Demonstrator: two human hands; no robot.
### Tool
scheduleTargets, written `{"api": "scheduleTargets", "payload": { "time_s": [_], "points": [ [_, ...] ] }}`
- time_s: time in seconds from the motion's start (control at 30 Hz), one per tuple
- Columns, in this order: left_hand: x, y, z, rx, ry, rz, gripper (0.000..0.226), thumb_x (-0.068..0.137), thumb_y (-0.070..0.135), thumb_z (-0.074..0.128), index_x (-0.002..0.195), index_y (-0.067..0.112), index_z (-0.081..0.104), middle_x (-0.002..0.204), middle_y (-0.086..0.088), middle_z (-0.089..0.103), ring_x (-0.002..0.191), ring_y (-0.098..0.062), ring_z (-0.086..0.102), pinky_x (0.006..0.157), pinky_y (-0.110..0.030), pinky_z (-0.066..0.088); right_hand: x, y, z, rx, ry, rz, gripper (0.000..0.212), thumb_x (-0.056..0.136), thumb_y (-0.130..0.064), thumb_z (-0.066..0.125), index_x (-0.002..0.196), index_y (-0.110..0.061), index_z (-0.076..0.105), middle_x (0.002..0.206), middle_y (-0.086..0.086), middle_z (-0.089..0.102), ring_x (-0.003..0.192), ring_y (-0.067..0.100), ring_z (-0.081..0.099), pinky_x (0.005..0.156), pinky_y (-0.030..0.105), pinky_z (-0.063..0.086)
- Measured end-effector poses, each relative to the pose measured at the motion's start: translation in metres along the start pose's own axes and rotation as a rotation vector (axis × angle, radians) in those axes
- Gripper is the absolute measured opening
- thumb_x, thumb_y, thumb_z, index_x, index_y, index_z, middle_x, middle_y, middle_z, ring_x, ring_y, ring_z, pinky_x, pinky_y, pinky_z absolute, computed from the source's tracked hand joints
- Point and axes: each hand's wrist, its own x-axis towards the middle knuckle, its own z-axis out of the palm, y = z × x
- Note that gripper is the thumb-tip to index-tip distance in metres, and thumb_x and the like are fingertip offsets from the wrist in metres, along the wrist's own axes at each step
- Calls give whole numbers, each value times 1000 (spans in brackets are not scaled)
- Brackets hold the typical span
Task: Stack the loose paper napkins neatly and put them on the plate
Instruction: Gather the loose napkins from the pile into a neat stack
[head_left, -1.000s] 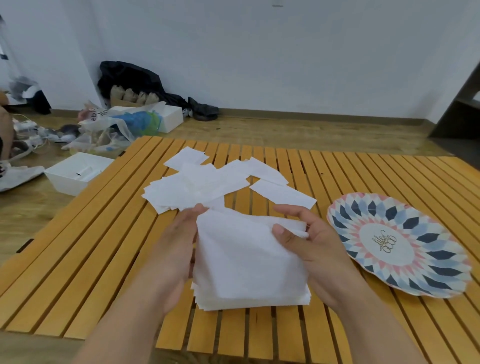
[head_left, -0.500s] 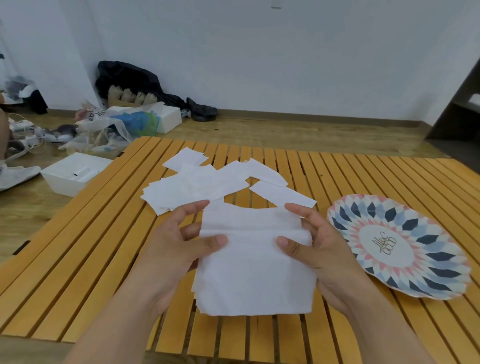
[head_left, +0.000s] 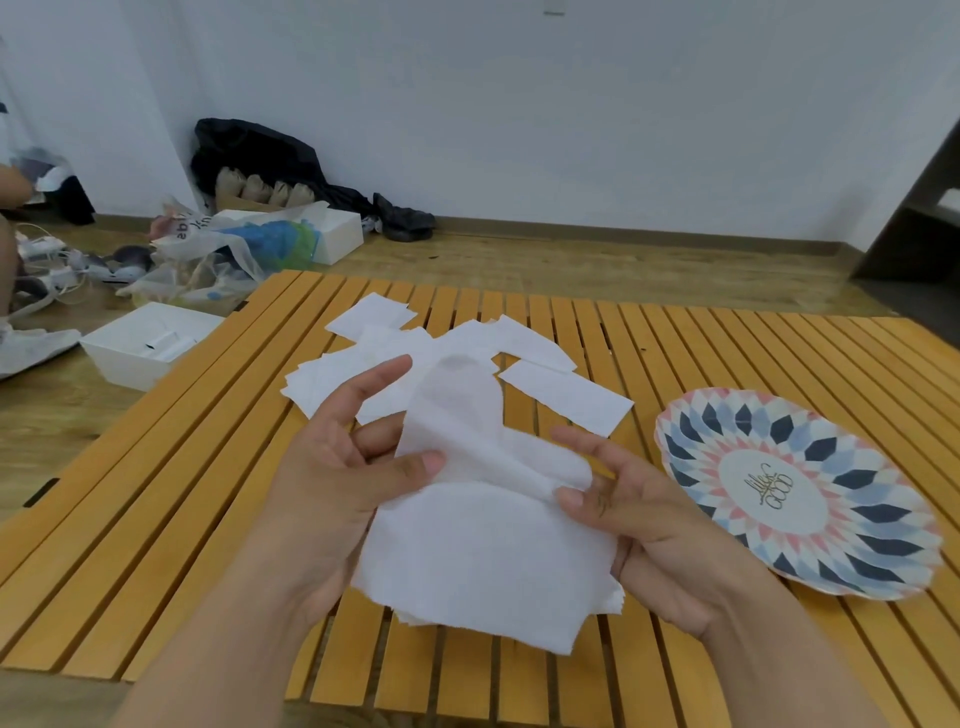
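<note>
Gripping the stack (head_left: 483, 561) just left of the plate (head_left: 852, 551).
Our left hand (head_left: 332, 483) and right hand (head_left: 665, 530) each pinch its top sheet (head_left: 457, 415), which humps upward; loose napkins (head_left: 384, 338) lie beyond, also left of plate.

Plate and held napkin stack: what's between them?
Only the right hand, pinching the stack, then bare table slats up to the plate; head view.

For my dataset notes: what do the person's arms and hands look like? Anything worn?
Both forearms are bare, no sleeves. The left hand and right hand wear no gloves, rings or watch. The right palm bears a small dark mark.
</note>
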Motion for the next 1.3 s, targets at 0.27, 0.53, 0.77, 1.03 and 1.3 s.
{"api": "scheduleTargets", "payload": {
  "time_s": [0.27,0.53,0.77,1.03,1.3],
  "points": [
    [-2,4,-8,67,-42,122,52,63,-16,67,97,23,75,72,-12,75,87,-18,73,59,-21,56,-9,-6,12,-310,76,-411,103,74,17,63,137,-55,28,135,-15,55,119,14,59,87,40,56],
    [-3,4,-8,225,-42,214,73,77,-34,34,84,24,78,79,-12,76,90,-15,72,70,-16,55,-2,2,5,-490,241,-371,75,74,-3,73,128,-47,45,121,-16,65,105,9,66,82,27,57],
    [-3,4,-9,310,24,340,86,66,-39,27,76,29,79,59,-13,70,91,-17,71,91,-34,48,-2,1,12,-490,269,-422,95,74,2,74,132,-56,27,138,-16,50,95,12,70,71,25,58],
    [-15,29,-2,185,-39,656,43,64,-1,56,87,29,76,93,6,76,92,-12,72,77,-23,57,-27,-17,44,-719,433,-884,101,72,14,68,127,-56,20,106,-53,51,92,-9,65,76,15,54],
    [5,-9,-6,329,73,197,42,80,-19,58,102,14,72,98,6,75,96,-8,70,70,-18,57,-4,0,13,-540,537,-457,50,80,7,67,116,-27,60,99,-6,75,81,2,70,63,18,57]
  ]
}}
